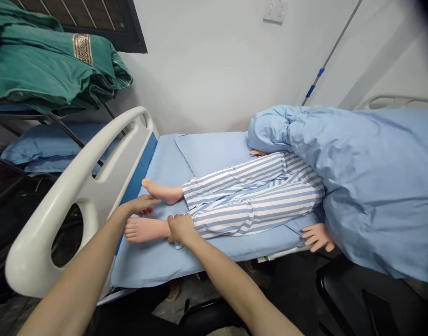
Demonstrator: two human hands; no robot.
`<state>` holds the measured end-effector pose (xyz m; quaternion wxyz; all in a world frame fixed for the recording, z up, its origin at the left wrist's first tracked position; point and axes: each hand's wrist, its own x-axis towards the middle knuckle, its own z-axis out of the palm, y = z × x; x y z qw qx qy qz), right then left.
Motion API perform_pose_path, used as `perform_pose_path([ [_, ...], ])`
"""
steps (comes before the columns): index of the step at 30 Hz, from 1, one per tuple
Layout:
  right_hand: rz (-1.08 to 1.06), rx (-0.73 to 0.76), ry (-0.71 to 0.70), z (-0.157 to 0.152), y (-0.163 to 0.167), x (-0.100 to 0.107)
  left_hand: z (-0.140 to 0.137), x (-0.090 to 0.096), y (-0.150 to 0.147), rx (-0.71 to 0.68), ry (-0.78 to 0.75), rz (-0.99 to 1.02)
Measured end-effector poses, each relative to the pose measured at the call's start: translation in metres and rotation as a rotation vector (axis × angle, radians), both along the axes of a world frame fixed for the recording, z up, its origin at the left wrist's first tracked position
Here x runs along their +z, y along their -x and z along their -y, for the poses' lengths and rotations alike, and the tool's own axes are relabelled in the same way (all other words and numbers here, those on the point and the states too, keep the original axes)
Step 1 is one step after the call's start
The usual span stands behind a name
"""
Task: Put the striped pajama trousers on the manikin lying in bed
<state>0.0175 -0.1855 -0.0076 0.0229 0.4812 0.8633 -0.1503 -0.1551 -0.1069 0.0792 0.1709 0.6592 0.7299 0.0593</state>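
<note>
A manikin in blue-and-white striped trousers (235,212) lies on the bed, its upper part hidden under a quilt. My right hand (181,227) is wrapped round the ankle of the near manikin foot (145,230), at the trouser cuff. My left hand (143,204) is over the sheet between the two feet, just beyond the near foot's toes. Its index finger points toward the far manikin foot (163,191), the other fingers are partly bent, and nothing shows in it. One manikin hand (319,237) sticks out at the near bed edge.
A blue quilt (375,182) is bunched over the right side of the bed. The white footboard (80,196) rises at the left. Behind it, a rack holds folded green cloth (52,70) and blue pillows (56,142). A black chair (368,298) stands at the lower right.
</note>
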Motion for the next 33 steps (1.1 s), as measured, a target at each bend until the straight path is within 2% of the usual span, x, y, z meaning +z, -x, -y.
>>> perform_pose_path([
  [2,0.020,-0.002,0.022,-0.004,0.003,-0.002,0.014,0.001,0.010,0.004,0.141,0.066],
  [3,0.023,0.000,0.022,-0.006,0.004,-0.002,0.023,0.001,0.014,0.010,0.147,0.100],
  [5,0.024,0.001,0.033,-0.006,0.004,-0.002,0.049,-0.001,0.018,0.003,-0.027,0.089],
  [8,0.013,-0.018,0.044,-0.002,0.001,0.000,0.097,-0.016,0.012,-0.085,-0.405,-0.200],
  [10,-0.013,-0.022,0.022,0.002,-0.001,0.003,0.124,-0.033,0.005,-0.143,-0.533,-0.310],
  [12,-0.037,-0.012,-0.013,0.005,-0.003,0.006,0.140,-0.048,0.000,-0.079,-0.659,-0.342],
  [14,-0.042,-0.005,-0.028,0.006,-0.003,0.007,0.145,-0.055,-0.003,0.010,-0.718,-0.372],
  [17,-0.023,-0.020,0.008,0.003,-0.002,0.006,0.140,-0.048,-0.007,0.035,-0.598,-0.475],
  [22,-0.007,-0.016,0.043,-0.004,0.001,0.000,0.115,-0.012,-0.016,0.075,-0.217,-0.625],
  [27,0.015,-0.019,0.063,-0.008,0.003,-0.006,0.079,0.007,-0.011,-0.046,0.057,-0.582],
  [30,0.018,-0.017,0.056,-0.009,0.004,-0.010,0.074,0.005,-0.007,-0.083,0.074,-0.589],
  [33,0.006,-0.018,0.034,-0.009,0.004,-0.015,0.088,-0.003,-0.004,-0.022,-0.056,-0.541],
])
